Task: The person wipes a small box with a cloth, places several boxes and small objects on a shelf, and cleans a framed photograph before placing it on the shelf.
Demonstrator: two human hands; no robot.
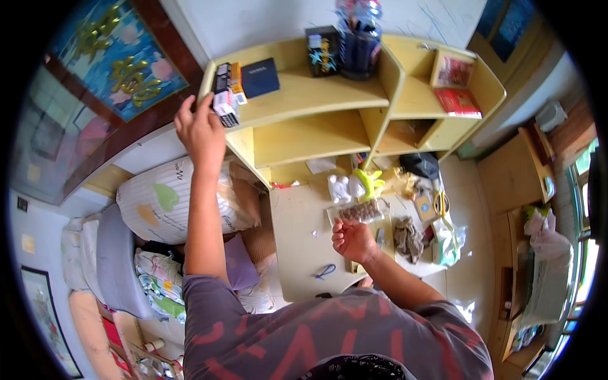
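Observation:
My left hand (201, 130) is raised to the left end of the desk hutch's upper shelf. Its fingers are stretched apart, and the index fingertip touches a small white-and-pink box (225, 107) at the shelf edge. The thumb is mostly hidden. Behind that box stand a black-and-white box (222, 77) and an orange box (236, 79), with a dark blue flat box (260, 77) beside them. Over the desk, my right hand (353, 239) has its fingers curled in, and nothing shows in them. Just beyond it lies a clear bag of brown round pieces (362, 211).
On the upper shelf are a black box (323, 50) and a large dark bottle (360, 50). The desk (297, 247) carries a blue looped strap (326, 272), a yellow plush toy (368, 182), yellow-handled scissors (441, 202) and a crumpled cloth (409, 239). A bed with a striped pillow (161, 199) is at left.

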